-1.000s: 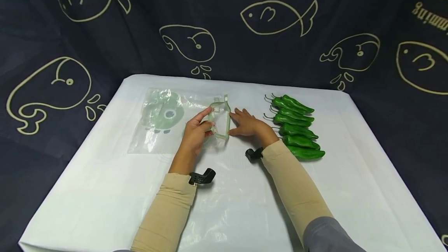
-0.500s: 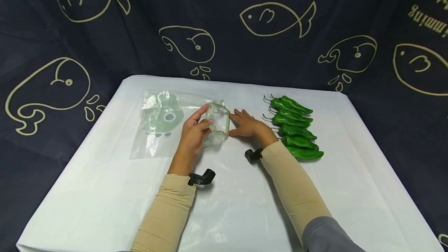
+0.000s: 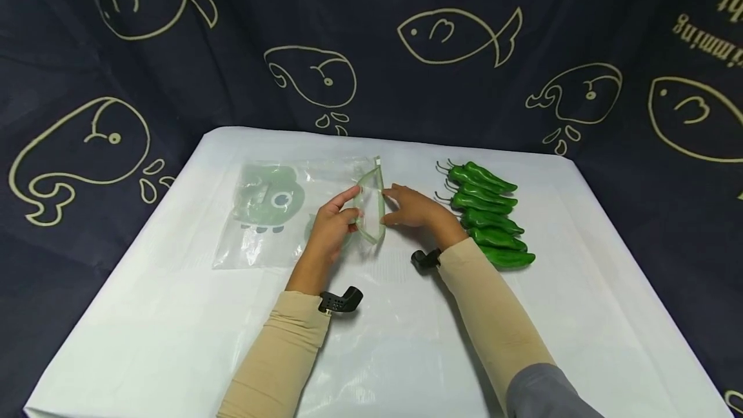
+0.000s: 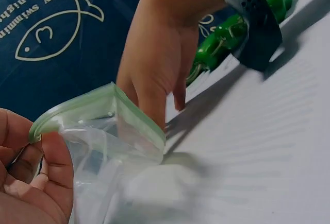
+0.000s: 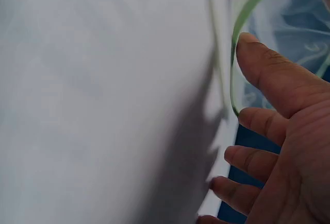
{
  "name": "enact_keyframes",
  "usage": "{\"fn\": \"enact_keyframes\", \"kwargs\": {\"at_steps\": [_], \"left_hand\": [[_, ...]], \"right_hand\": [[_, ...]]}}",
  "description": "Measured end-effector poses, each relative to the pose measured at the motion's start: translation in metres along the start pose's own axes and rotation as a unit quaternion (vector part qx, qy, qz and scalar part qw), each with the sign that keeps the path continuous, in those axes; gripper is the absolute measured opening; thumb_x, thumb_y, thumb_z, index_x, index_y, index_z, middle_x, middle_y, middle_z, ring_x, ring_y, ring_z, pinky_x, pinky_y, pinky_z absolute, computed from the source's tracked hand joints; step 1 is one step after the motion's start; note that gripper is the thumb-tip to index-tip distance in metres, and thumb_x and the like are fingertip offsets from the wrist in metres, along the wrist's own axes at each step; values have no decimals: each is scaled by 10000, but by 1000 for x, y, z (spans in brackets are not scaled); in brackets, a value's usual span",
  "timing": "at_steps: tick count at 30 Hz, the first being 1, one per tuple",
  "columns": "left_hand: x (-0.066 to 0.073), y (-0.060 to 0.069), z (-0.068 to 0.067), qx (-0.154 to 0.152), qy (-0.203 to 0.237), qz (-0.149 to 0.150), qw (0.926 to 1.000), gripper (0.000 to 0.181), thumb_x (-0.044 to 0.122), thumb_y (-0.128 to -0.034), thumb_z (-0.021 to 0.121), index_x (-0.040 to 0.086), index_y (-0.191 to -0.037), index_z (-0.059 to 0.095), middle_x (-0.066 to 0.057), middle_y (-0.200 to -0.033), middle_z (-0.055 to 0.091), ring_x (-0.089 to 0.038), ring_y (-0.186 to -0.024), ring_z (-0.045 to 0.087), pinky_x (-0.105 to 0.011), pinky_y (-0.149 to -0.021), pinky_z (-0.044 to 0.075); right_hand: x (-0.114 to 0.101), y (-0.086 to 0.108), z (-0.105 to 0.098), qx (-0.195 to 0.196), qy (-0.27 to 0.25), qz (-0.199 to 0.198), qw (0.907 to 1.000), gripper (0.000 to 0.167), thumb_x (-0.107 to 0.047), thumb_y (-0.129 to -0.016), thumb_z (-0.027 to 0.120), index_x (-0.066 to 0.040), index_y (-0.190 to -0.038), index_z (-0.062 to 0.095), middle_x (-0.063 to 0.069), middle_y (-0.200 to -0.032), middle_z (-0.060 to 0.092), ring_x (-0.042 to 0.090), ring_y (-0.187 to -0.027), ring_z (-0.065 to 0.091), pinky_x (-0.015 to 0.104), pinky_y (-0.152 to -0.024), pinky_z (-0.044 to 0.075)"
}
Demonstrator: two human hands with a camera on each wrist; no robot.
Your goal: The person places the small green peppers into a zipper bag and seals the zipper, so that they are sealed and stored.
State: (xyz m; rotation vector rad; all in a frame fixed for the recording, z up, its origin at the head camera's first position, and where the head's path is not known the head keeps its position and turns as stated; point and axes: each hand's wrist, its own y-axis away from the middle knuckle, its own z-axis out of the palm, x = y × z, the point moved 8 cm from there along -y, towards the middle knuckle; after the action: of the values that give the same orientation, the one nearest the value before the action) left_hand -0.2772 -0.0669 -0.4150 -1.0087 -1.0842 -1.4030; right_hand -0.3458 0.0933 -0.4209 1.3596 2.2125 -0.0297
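A clear zip bag [image 3: 264, 237] with a green cartoon print lies flat on the table, its green-edged mouth [image 3: 371, 237] spread apart toward the right. My left hand [image 3: 332, 228] pinches the near-left lip of that mouth between thumb and fingers; the left wrist view shows the green strip [image 4: 87, 100] rising from this pinch. My right hand [image 3: 415, 207] touches the opposite lip with the tips of thumb and index finger. In the right wrist view its fingers [image 5: 258, 162] are spread, and the green edge [image 5: 233, 74] runs along the fingertips.
Several green peppers [image 3: 493, 219] lie in a column just right of my right hand, stems to the left. White cloth [image 3: 145, 315] covers the table. A dark curtain with fish drawings [image 3: 371, 102] hangs behind the far edge.
The bag's mouth went from boxy and wide half a second ago to a narrower shape with pointed ends. Both hands shifted slightly right, and the bag's printed side lies flatter.
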Motion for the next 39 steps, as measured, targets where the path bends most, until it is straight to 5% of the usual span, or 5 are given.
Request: {"fn": "enact_keyframes", "kwargs": {"at_steps": [15,39], "left_hand": [[1,2,0,163,-323,-1,9993,484,-28,-918,549,121,-1374,609,-12,-1449,477,-117,-775,559,-230,-643,488],[1,3,1,209,-399,45,9990,488,-42,-905,540,93,-1370,608,-114,-1403,518,-112,-781,564,-226,-636,510]], "right_hand": [[-1,85,-44,1024,-295,-825,9909,574,-291,-966,659,-32,-1447,483,179,-1506,419,353,-1395,361,525,-1116,313],[52,172,-50,1376,9,-332,9899,490,-212,-930,711,-15,-1357,574,189,-1367,552,398,-1291,470,586,-1030,385]]}}
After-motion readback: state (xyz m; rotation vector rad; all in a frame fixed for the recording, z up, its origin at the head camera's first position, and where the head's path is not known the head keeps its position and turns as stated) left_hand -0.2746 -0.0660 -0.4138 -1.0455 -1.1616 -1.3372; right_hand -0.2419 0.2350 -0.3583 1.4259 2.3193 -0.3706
